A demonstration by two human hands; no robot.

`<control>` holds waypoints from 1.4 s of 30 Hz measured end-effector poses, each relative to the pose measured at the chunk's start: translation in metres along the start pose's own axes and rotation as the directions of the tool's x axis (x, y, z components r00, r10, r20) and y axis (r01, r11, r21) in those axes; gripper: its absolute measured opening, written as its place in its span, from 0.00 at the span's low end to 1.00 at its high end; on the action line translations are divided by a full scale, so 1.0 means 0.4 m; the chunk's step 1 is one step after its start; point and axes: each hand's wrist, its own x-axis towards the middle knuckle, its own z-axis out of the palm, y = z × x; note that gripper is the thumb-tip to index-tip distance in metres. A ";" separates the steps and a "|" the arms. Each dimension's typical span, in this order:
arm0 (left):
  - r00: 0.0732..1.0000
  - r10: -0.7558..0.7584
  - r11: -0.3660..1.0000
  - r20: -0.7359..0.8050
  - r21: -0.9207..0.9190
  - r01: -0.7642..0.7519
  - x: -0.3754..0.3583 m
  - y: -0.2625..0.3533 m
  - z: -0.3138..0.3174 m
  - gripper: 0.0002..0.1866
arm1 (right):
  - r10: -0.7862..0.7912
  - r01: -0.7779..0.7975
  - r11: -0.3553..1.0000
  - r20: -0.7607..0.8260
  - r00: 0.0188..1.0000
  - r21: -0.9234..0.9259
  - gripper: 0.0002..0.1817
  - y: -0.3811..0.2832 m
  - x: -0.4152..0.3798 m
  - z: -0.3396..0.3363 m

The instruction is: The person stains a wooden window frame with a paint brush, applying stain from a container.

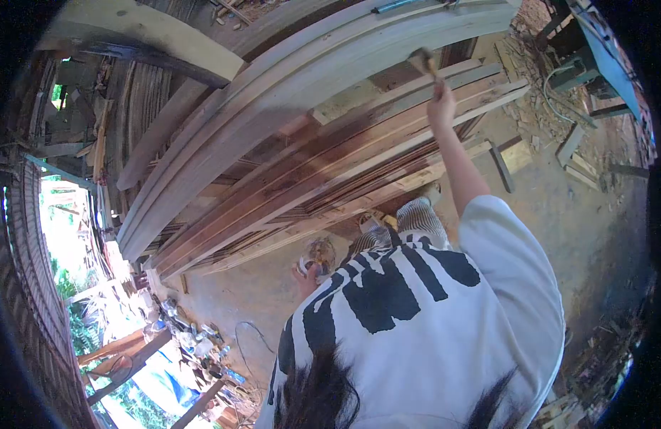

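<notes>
Against one curved wooden frame (287, 107), right hand (441, 107) clamped on one brush (423, 63), left hand (305, 275) gripping one container (320, 254)

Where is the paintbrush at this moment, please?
In the head view the paintbrush is upper right of centre, held up in the right hand, its bristles against the curved wooden frame.

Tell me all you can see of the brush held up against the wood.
The brush is small, with a pale wooden-looking handle and a darker head whose bristles are too blurred to make out. The right hand, arm stretched out, grips the handle's lower end. The brush tilts away from the hand, and its head meets the curved wooden frame, near the edge where pale wood gives way to darker, reddish boards.
</notes>
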 end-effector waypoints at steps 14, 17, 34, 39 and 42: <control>0.995 -0.014 0.931 0.094 -0.363 0.047 0.028 0.175 0.106 0.43 | 0.161 0.163 0.904 0.668 0.726 -0.395 0.22 -0.262 -0.286 0.162; 1.000 -0.023 0.932 0.000 -0.361 0.022 0.007 0.187 0.147 0.43 | 0.014 0.221 0.938 0.664 0.747 -0.269 0.20 -0.227 -0.143 0.092; 0.981 -0.189 0.952 -0.031 -0.251 0.176 -0.252 0.317 0.679 0.43 | -0.182 0.033 0.720 -0.143 0.973 -0.693 0.13 -0.165 0.856 -0.658; 0.980 -0.196 0.957 -0.033 -0.222 0.184 -0.282 0.342 0.729 0.43 | -0.067 0.181 0.845 0.237 0.969 -0.503 0.22 -0.064 0.558 -0.459; 0.978 -0.204 0.959 -0.034 -0.208 0.193 -0.296 0.346 0.743 0.43 | 0.136 0.141 0.866 0.498 0.857 -0.480 0.24 -0.086 0.442 -0.430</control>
